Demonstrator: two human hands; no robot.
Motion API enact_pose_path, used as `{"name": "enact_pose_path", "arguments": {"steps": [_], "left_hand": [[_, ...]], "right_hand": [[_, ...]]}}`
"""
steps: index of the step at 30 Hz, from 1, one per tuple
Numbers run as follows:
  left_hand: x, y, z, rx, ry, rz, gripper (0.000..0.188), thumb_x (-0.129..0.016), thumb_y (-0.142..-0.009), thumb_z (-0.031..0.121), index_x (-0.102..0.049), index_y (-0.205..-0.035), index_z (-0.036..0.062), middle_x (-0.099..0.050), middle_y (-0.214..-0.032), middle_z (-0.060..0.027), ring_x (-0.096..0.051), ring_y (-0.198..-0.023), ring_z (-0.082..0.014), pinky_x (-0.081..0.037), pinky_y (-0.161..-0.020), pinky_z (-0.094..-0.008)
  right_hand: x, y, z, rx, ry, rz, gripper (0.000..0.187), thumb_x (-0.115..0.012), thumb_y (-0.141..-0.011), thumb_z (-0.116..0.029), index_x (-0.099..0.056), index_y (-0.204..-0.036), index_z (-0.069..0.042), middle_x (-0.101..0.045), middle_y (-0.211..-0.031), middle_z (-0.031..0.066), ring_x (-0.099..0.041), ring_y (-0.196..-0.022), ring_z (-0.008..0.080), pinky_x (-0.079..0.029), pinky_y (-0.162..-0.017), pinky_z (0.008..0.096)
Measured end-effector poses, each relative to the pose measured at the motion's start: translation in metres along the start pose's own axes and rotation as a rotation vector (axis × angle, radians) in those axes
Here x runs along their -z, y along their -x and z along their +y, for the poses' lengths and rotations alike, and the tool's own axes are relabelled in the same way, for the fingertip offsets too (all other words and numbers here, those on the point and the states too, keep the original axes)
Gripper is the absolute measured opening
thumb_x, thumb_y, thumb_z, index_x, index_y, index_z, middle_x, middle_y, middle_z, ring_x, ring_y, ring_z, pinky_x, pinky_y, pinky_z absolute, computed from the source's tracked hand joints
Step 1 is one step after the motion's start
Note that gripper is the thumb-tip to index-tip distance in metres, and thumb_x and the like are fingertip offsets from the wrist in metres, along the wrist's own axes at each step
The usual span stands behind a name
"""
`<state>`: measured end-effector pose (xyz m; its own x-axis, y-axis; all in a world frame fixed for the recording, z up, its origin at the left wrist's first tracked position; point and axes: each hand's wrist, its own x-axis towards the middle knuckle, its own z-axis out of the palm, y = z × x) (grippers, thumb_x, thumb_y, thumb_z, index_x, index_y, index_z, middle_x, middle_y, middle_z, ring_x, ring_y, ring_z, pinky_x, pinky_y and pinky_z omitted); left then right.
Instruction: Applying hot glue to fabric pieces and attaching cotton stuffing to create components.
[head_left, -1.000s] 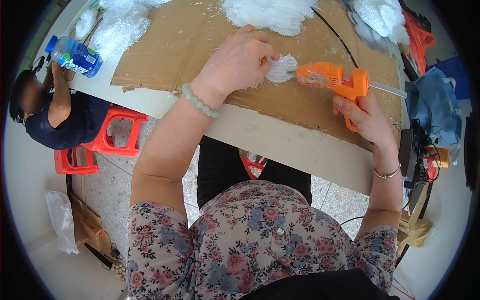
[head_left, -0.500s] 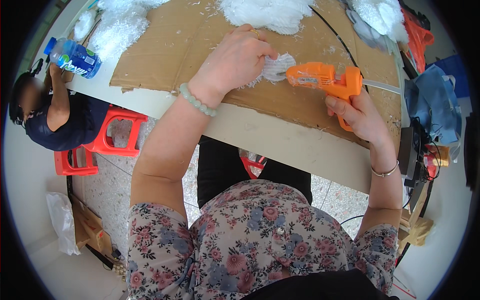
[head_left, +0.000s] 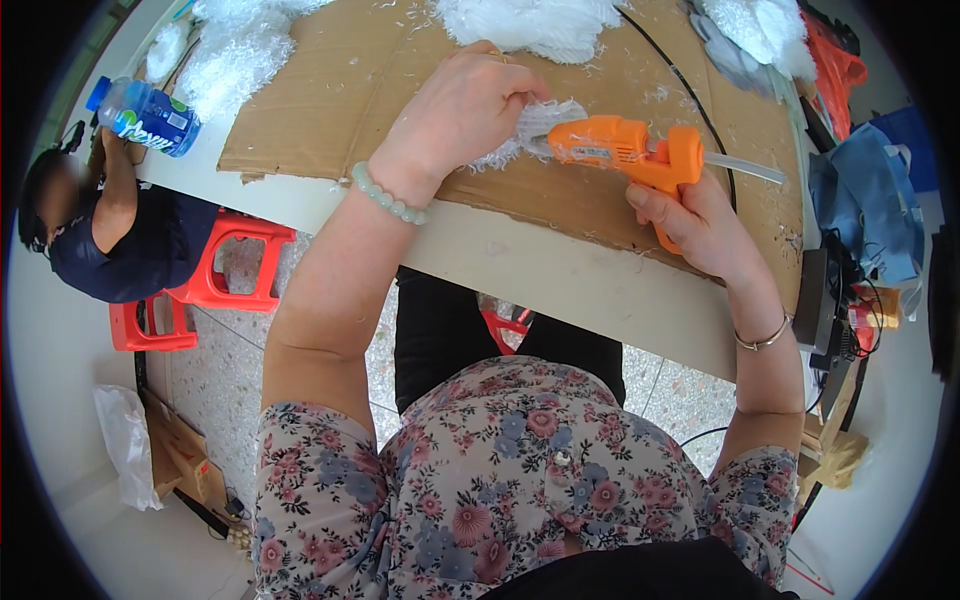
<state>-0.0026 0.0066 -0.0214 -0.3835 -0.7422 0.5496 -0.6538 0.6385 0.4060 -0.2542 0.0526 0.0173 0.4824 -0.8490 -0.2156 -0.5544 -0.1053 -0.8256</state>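
Observation:
My right hand [head_left: 690, 220] is wrapped round the handle of an orange hot glue gun [head_left: 610, 142]. A pale glue stick [head_left: 745, 168] juts out of the gun's back end. The gun's nozzle points left and meets a small white fringed fabric piece [head_left: 550, 118]. My left hand [head_left: 465, 110], with a ring and a beaded bracelet at the wrist, closes its fingers on that white piece; the fingertips are partly hidden behind the hand. Both hands are over a brown cardboard sheet [head_left: 330, 120] scattered with white threads.
White fringed fabric [head_left: 535, 25] lies heaped at the far side, with more piles left and right. A black cable [head_left: 675, 75] crosses the cardboard. At left are a blue-capped bottle [head_left: 150, 115], a seated person [head_left: 130, 235] and red stools [head_left: 240, 265]. A blue cloth bag [head_left: 865, 205] hangs at right.
The glue gun and my right hand have moved left, bringing the nozzle further over the white piece. My left hand has shifted slightly to the left with its grip kept.

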Motion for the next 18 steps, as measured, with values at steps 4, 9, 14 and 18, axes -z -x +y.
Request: {"name": "enact_pose_path", "arguments": {"steps": [4, 9, 14, 18], "left_hand": [[0.002, -0.002, 0.001, 0.024, 0.061, 0.024, 0.024, -0.049, -0.073, 0.000, -0.067, -0.087, 0.0071, -0.064, -0.070, -0.0080, -0.058, -0.078, -0.0290, -0.048, -0.073, -0.0382], [0.002, -0.003, 0.002, 0.081, 0.149, 0.025, 0.027, -0.047, -0.073, -0.002, -0.062, -0.093, 0.0056, -0.064, -0.070, -0.0087, -0.059, -0.075, -0.0298, -0.048, -0.071, -0.0386], [0.005, -0.005, 0.002, 0.250, 0.293, -0.037, 0.027, -0.044, -0.074, -0.002, -0.060, -0.094, 0.0039, -0.064, -0.073, -0.0120, -0.060, -0.072, -0.0292, -0.047, -0.067, -0.0375], [0.004, -0.005, -0.006, 0.279, 0.344, -0.044, 0.025, -0.045, -0.075, -0.002, -0.061, -0.094, 0.0028, -0.063, -0.075, -0.0116, -0.059, -0.069, -0.0250, -0.047, -0.065, -0.0339]], "right_hand": [[-0.001, -0.002, 0.004, 0.040, 0.069, -0.006, 0.021, -0.059, -0.088, -0.017, -0.052, -0.101, -0.003, -0.052, -0.078, 0.0002, -0.049, -0.070, 0.0076, -0.040, -0.062, 0.0223], [0.005, 0.001, -0.001, 0.107, 0.004, 0.009, 0.020, -0.059, -0.088, -0.017, -0.052, -0.100, -0.003, -0.053, -0.078, 0.0004, -0.050, -0.070, 0.0084, -0.042, -0.063, 0.0231], [0.027, 0.008, 0.008, 0.188, -0.294, 0.098, 0.022, -0.055, -0.089, -0.024, -0.053, -0.094, -0.002, -0.053, -0.077, 0.0029, -0.054, -0.070, 0.0123, -0.044, -0.064, 0.0265], [0.037, 0.010, 0.005, 0.304, -0.429, 0.144, 0.026, -0.050, -0.090, -0.030, -0.053, -0.092, -0.004, -0.054, -0.077, 0.0050, -0.054, -0.068, 0.0140, -0.042, -0.062, 0.0267]]}}
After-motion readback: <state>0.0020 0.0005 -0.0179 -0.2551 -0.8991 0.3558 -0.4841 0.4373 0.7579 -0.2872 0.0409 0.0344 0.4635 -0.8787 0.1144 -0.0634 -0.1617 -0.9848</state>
